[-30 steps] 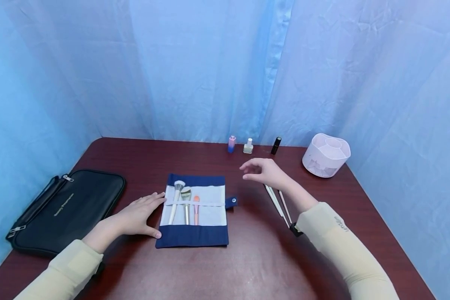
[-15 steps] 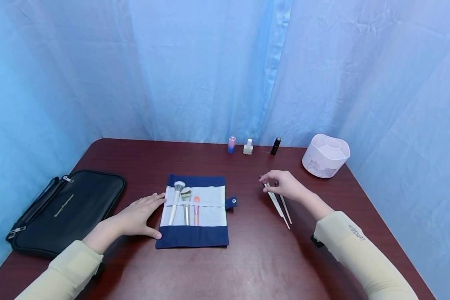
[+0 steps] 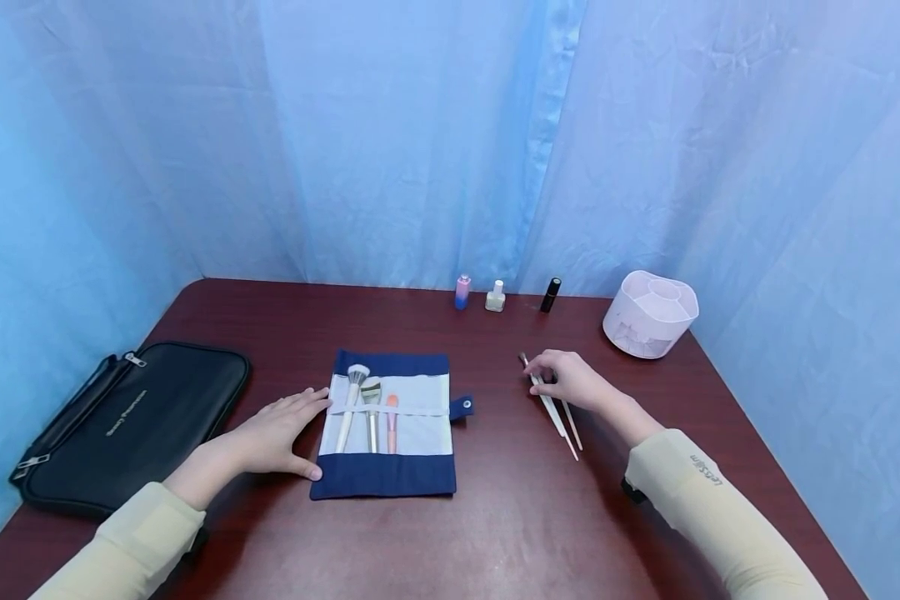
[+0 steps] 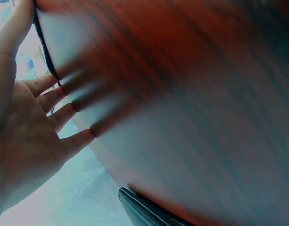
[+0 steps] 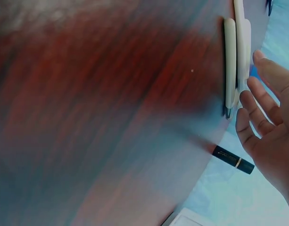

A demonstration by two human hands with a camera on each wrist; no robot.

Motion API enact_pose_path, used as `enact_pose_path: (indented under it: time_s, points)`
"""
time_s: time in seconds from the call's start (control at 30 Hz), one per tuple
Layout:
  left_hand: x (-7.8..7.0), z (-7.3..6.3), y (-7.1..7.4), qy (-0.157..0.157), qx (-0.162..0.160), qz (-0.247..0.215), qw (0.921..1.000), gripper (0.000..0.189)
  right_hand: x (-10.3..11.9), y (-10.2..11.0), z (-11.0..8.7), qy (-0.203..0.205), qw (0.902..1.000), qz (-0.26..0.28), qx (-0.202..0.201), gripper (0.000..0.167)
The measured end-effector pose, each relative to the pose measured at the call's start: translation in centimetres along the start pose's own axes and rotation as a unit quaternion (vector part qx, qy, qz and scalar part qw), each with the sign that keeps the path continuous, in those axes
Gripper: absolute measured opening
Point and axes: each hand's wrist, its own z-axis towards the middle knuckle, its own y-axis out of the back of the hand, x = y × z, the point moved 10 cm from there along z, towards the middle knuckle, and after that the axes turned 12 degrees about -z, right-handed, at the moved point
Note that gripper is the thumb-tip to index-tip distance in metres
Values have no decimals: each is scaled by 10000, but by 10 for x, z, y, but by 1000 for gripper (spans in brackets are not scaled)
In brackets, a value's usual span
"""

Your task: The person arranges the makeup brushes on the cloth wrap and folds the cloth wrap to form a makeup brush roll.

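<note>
1. While the left hand rests spread at the left edge of the brush roll, the right hand arches over slender brushes, thumb apart.
2. These lie toward the worktop's right edge.

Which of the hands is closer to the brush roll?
Left. The left hand is at the left edge of the brush roll, thumb and fingertips right by it; the right hand is well off to its right, over the loose brushes.
</note>
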Motion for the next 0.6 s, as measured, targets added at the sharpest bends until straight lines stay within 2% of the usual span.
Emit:
enact_pose_path:
  time_s: [0.3,0.6]
  points:
    - [3,1,-1,49,10,-39,10000,106,3,0,8,-79,9999,43,71,19]
    - [0,0,0,79,17,-41,10000,105,-8,-10,11,-527,9975,329,343,18]
